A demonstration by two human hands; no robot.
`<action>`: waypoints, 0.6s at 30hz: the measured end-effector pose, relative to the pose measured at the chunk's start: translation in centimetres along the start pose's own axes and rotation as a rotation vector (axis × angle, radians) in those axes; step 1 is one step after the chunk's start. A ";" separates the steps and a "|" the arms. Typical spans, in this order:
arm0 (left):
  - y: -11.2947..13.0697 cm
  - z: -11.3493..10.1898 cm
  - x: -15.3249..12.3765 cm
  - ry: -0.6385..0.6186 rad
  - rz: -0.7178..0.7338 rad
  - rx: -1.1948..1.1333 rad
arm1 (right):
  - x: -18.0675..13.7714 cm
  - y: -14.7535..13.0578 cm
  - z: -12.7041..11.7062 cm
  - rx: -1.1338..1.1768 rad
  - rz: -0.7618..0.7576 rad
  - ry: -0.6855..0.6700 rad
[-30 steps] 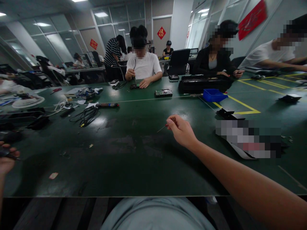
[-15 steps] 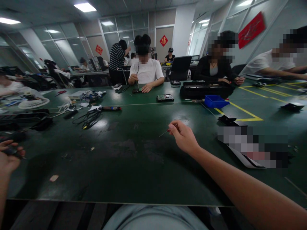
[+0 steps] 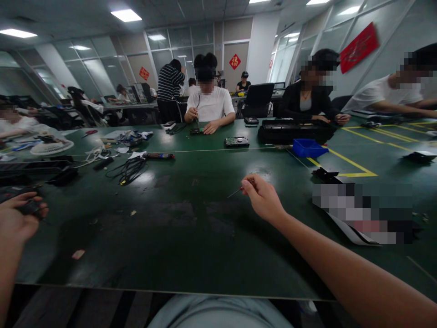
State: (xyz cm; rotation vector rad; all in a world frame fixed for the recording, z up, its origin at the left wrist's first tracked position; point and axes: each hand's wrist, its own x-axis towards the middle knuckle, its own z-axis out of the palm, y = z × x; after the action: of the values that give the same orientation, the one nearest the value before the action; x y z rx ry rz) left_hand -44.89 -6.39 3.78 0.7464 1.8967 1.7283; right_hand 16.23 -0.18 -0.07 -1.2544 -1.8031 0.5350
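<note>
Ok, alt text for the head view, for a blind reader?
The person's right hand pinches a thin tool above a dark green table, while the left hand grips a small dark object at the left edge. Across the table other people work, near cables and a blue bin.

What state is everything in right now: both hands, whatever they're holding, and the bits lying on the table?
right hand: closed, pinching a thin tool.
thin tool: held, tip pointing left.
left hand: curled around a small dark object.
small dark object: held, mostly hidden by fingers.
blue bin: open-topped, resting on the green table.
black cable: loose, bunched on the table.
circuit board: lying flat, untouched.
</note>
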 end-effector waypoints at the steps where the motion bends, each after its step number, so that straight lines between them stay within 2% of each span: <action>1: 0.7 1.0 -1.1 0.050 0.020 -0.043 | 0.0 0.0 0.0 0.002 0.001 -0.001; 2: 1.4 2.1 -2.1 0.070 0.031 -0.051 | 0.0 0.0 0.1 0.002 0.003 -0.002; 8: 4.4 9.4 -6.9 -0.124 -0.012 -0.108 | -0.1 -0.4 0.0 -0.004 0.015 -0.015; 11: 4.7 13.3 -9.0 -0.303 -0.072 -0.111 | -0.2 -0.7 -0.2 -0.004 0.029 -0.023; 18: 4.3 22.0 -15.1 -0.791 -0.084 -0.109 | -0.3 -0.7 -0.1 0.004 0.020 -0.035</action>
State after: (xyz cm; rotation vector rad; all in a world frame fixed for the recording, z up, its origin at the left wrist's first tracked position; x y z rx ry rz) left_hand -18.70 0.12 5.56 1.0829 1.2551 1.2025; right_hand 15.98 -0.75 0.32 -1.2683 -1.8193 0.5750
